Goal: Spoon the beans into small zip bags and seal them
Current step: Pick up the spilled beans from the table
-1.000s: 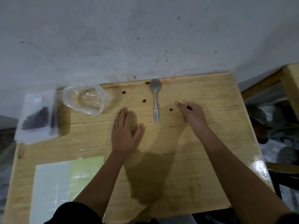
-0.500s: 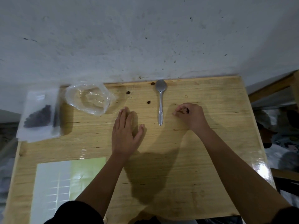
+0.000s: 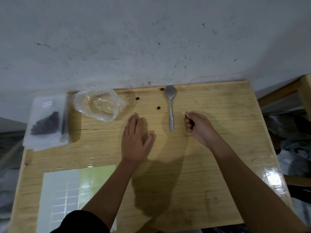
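Wooden desk [image 3: 210,165], pale and glossy with visible grain, pushed right up against a grey-white plaster wall [image 3: 151,39] speckled with little dark marks. A slim shiny metal spoon [image 3: 171,108] lies by the far edge, bowl toward the wall, handle pointing back at the person. Three small dark oval beans [image 3: 158,107] sit loose on the wood just left of it.

Further left along the far edge there's a crumpled clear plastic bag [image 3: 98,105] with its mouth gaping. At the far left corner, hanging a bit over the left edge, is a stack of small clear zip bags [image 3: 45,121], the top one with a clump of dark beans inside. The near left corner has a flat white and pale green sheet [image 3: 67,190] printed with a grid of rectangles.

The left hand [image 3: 134,142] lies flat on the wood, fingers straight, holding nothing. The right hand [image 3: 197,125] is just right of the spoon handle, fingers curled in, pinching what looks like one more dark bean [image 3: 185,116].
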### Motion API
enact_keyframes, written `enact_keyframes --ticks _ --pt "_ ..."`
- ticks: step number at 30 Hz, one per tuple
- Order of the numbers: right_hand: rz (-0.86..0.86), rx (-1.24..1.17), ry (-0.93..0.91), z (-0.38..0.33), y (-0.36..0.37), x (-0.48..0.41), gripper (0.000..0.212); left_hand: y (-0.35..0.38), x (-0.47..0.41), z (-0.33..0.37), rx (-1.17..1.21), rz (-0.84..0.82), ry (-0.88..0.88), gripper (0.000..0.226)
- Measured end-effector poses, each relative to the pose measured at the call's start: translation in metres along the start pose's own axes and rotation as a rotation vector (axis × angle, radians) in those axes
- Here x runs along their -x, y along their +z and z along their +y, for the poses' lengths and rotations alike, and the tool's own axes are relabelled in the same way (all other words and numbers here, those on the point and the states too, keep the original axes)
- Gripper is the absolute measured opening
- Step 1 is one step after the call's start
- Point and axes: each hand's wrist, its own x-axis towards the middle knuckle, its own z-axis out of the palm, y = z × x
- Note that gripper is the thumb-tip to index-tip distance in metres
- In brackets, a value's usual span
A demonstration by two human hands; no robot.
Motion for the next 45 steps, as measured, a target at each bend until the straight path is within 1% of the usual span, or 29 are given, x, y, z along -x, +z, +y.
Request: enact_keyframes --ticks 3,5,6,8,11,13,16,19,21,26,29,32,38,45 --pt "-0.081 -0.23 0.084 -0.001 0.023 0.006 0.021 -0.004 0.001 -0.004 0.016 -0.014 0.017 0.062" --pt "-0.112 -0.297 0.095 -0.004 0.039 0.006 0.022 -0.01 0.003 -0.011 0.01 -0.021 0.034 0.064" --pt "-0.109 -0.291 0.081 -0.005 0.044 0.005 0.023 -0.012 0.004 -0.014 0.01 -0.023 0.046 0.064" --pt "-0.051 -0.19 0.011 -0.006 0.054 0.001 0.028 -0.015 0.005 -0.021 0.011 -0.032 0.064 0.062" --pt "0.118 0.13 -0.161 -0.003 0.066 -0.009 0.035 -0.017 0.004 -0.03 -0.017 -0.029 0.099 0.061" --pt "0.234 0.33 -0.257 0.002 0.075 -0.016 0.035 -0.017 0.003 -0.032 -0.024 -0.037 0.106 0.06" --pt "0.309 0.471 -0.365 0.009 0.086 -0.024 0.028 -0.016 0.002 -0.032 -0.023 -0.053 0.101 0.061" --pt "0.378 0.607 -0.398 0.015 0.092 -0.03 0.019 -0.017 0.003 -0.033 -0.014 -0.067 0.099 0.063" --pt "0.423 0.669 -0.424 0.018 0.093 -0.033 0.019 -0.018 0.003 -0.032 -0.006 -0.075 0.097 0.063" --pt "0.434 0.776 -0.45 0.022 0.098 -0.04 0.02 -0.019 0.002 -0.033 0.0 -0.077 0.105 0.06" --pt "0.44 0.841 -0.443 0.023 0.098 -0.044 0.017 -0.019 0.002 -0.033 0.012 -0.08 0.11 0.059" --pt "0.434 0.913 -0.411 0.026 0.098 -0.046 0.013 -0.019 0.001 -0.034 0.012 -0.074 0.12 0.059" --pt "0.43 1.045 -0.339 0.027 0.102 -0.048 0.017 -0.02 0.0 -0.034 0.009 -0.078 0.132 0.058" --pt "0.395 1.11 -0.397 0.022 0.109 -0.041 0.019 -0.02 0.001 -0.035 0.03 -0.084 0.133 0.059"
